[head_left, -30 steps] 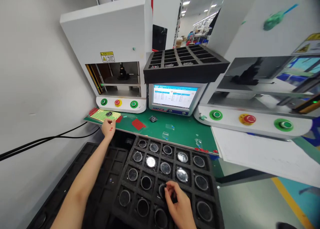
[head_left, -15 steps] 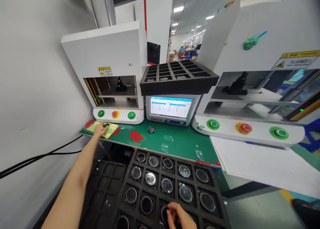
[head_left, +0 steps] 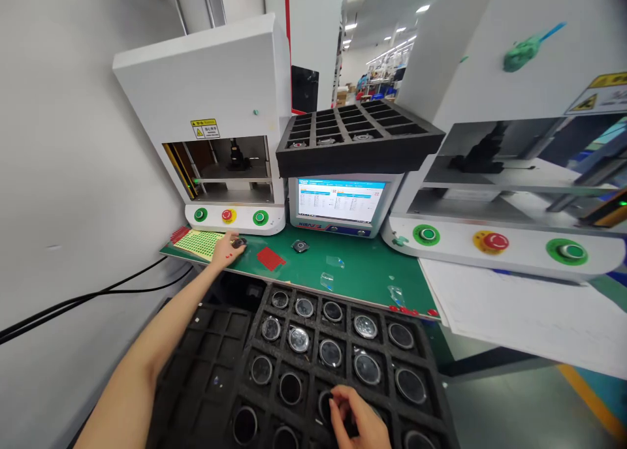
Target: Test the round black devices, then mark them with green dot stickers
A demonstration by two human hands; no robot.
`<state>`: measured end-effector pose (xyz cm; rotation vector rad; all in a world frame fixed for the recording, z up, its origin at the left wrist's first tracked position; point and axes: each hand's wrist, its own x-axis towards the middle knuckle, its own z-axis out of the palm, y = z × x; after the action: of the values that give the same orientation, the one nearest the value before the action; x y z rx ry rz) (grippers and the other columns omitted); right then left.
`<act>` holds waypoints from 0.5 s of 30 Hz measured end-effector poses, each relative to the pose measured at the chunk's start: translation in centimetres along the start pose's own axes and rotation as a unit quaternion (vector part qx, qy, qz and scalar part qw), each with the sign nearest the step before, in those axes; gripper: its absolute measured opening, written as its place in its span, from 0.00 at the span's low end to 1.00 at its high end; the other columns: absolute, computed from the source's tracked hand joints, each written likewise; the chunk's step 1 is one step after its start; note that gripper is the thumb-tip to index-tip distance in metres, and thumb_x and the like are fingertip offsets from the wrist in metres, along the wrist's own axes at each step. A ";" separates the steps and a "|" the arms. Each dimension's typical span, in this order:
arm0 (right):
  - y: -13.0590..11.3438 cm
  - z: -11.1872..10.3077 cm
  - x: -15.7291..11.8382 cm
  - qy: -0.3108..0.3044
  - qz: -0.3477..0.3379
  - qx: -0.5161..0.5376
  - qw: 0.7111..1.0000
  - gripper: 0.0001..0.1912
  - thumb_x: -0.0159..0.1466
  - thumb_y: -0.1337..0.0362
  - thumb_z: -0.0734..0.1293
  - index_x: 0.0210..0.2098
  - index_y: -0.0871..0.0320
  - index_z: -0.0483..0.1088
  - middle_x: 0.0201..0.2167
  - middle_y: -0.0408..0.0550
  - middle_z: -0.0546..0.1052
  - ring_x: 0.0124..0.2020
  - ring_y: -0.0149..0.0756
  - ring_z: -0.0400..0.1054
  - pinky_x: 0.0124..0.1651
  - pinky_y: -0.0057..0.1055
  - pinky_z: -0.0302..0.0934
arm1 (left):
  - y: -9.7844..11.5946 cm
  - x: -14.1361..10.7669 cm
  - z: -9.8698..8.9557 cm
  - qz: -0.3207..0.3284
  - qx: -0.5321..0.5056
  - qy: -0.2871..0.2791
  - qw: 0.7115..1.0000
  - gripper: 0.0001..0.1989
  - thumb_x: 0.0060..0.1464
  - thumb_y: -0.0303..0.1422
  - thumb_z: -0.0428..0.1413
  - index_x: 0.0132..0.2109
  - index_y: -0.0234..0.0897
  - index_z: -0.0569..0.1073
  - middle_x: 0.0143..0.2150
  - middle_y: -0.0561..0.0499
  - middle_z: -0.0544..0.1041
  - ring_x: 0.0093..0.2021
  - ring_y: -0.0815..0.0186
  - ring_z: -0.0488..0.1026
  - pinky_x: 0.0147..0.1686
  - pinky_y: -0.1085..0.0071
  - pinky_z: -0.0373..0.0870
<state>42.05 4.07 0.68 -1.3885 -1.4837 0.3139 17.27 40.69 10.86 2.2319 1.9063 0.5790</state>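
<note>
My left hand (head_left: 226, 252) is reached out over the green bench top, its fingers closed on a small dark watch part (head_left: 239, 243). It is beside a yellow sheet with rows of green dots (head_left: 198, 243). My right hand (head_left: 360, 418) is low over the black foam tray (head_left: 313, 335), thumb and finger bent together at a round watch case (head_left: 324, 406) in its compartment. Whether that case is gripped or only touched is hidden. Several other round watch cases with glass faces, such as one watch case (head_left: 290, 389), lie in the tray's compartments.
On the bench lie another dark watch part (head_left: 300, 246), a red sheet (head_left: 270, 258) and clear film pieces (head_left: 326, 280). Behind stand a left press (head_left: 200, 90), a monitor (head_left: 337, 201) with a second foam tray (head_left: 360, 158) on top, and a right press (head_left: 509, 240). Another black tray (head_left: 210, 351) sits lower left.
My left hand has moved right, off the yellow sheet, with the dark watch part in its fingers. My right hand stays at the same tray compartment. The view has shifted slightly.
</note>
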 end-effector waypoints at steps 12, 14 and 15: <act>-0.2 0.2 -0.1 -0.023 0.005 -0.015 1.000 0.05 0.65 0.68 0.60 0.36 0.55 0.68 0.24 0.41 0.74 0.23 0.30 0.71 0.29 0.22 0.64 | 1.2 -2.0 -5.3 -0.141 0.106 -0.023 0.984 0.15 0.61 0.39 0.56 0.49 0.32 0.72 0.48 0.44 0.75 0.48 0.58 0.74 0.48 0.54 0.72; -0.4 0.2 0.2 -0.025 0.014 -0.024 0.999 0.06 0.63 0.70 0.60 0.36 0.55 0.67 0.24 0.41 0.74 0.23 0.30 0.70 0.29 0.23 0.63 | 0.6 -2.3 -7.2 -0.156 0.122 -0.055 0.979 0.13 0.59 0.39 0.58 0.43 0.32 0.74 0.43 0.46 0.76 0.43 0.61 0.75 0.45 0.58 0.73; -0.4 0.3 0.3 -0.024 0.020 -0.030 0.999 0.06 0.62 0.71 0.60 0.35 0.56 0.67 0.24 0.41 0.74 0.23 0.30 0.70 0.29 0.23 0.63 | 0.5 -2.4 -8.0 -0.156 0.124 -0.063 0.978 0.13 0.59 0.39 0.58 0.41 0.31 0.74 0.40 0.47 0.77 0.41 0.62 0.75 0.43 0.60 0.74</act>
<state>41.65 4.37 1.03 -1.4679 -1.5181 0.3329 14.43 37.17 17.86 1.9778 2.3034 0.1572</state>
